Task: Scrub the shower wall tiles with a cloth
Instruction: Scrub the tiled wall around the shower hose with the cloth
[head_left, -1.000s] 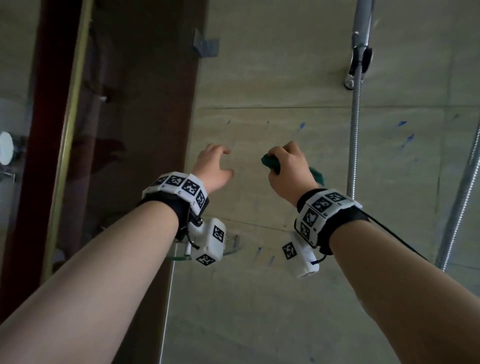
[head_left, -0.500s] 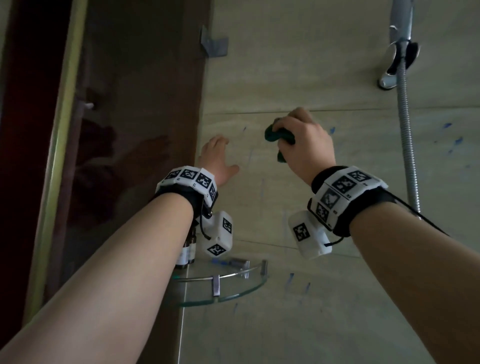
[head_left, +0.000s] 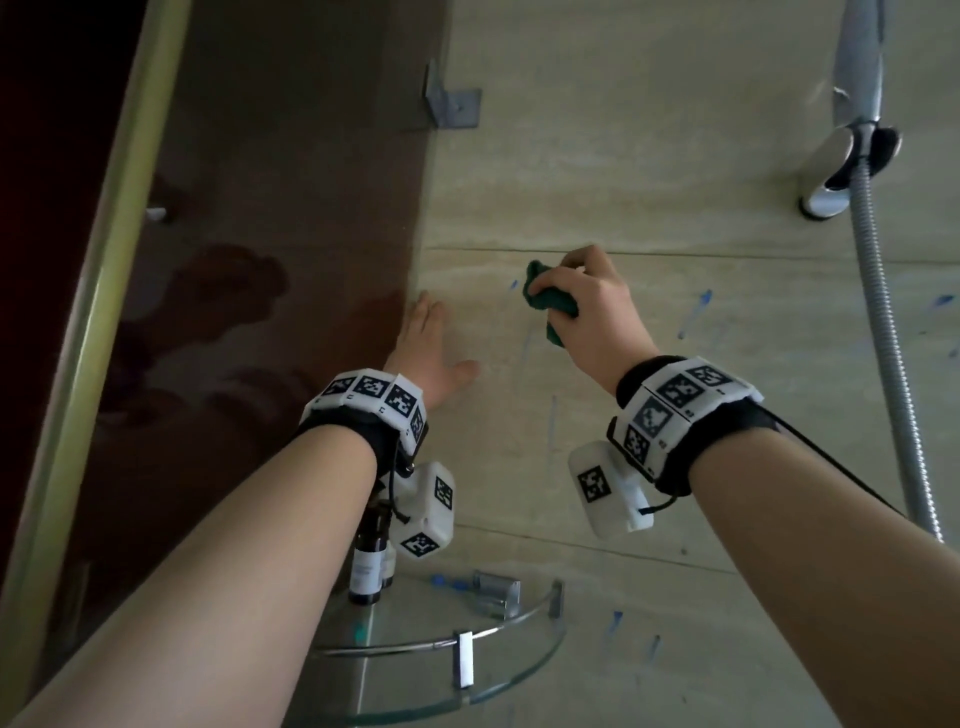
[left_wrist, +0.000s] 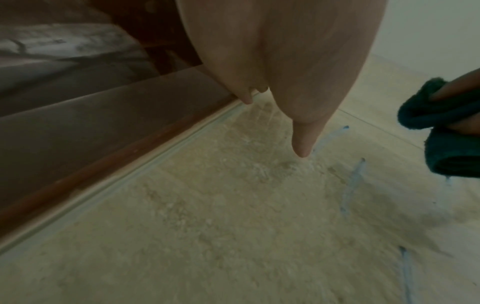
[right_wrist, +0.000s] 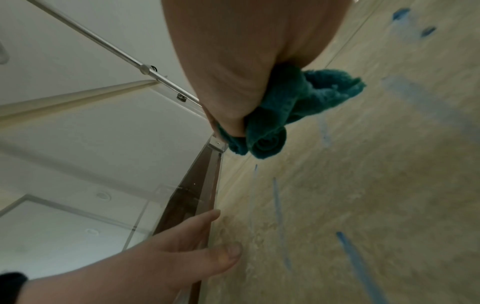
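My right hand (head_left: 582, 306) grips a bunched dark green cloth (head_left: 550, 306) (right_wrist: 291, 107) (left_wrist: 446, 131) against the beige wall tile (head_left: 649, 441), just under a horizontal grout line. Blue streaks (head_left: 693, 314) (right_wrist: 355, 261) (left_wrist: 351, 185) mark the tile around and below the cloth. My left hand (head_left: 434, 348) (right_wrist: 182, 246) lies flat with straight fingers on the same tile, left of the cloth, beside the brown glass panel's edge (head_left: 415, 249). In the left wrist view the fingers (left_wrist: 301, 142) press on the tile.
A glass corner shelf (head_left: 509, 654) with a dark bottle (head_left: 369, 561) sits below my left wrist. A chrome shower holder (head_left: 831, 171) and its ribbed hose (head_left: 893, 353) run down the right. A metal bracket (head_left: 452, 104) joins the glass to the wall above.
The right hand has carried the cloth up and leftwards on the tile. The left hand has flattened onto the wall. The view has tilted down, bringing the corner shelf into sight.
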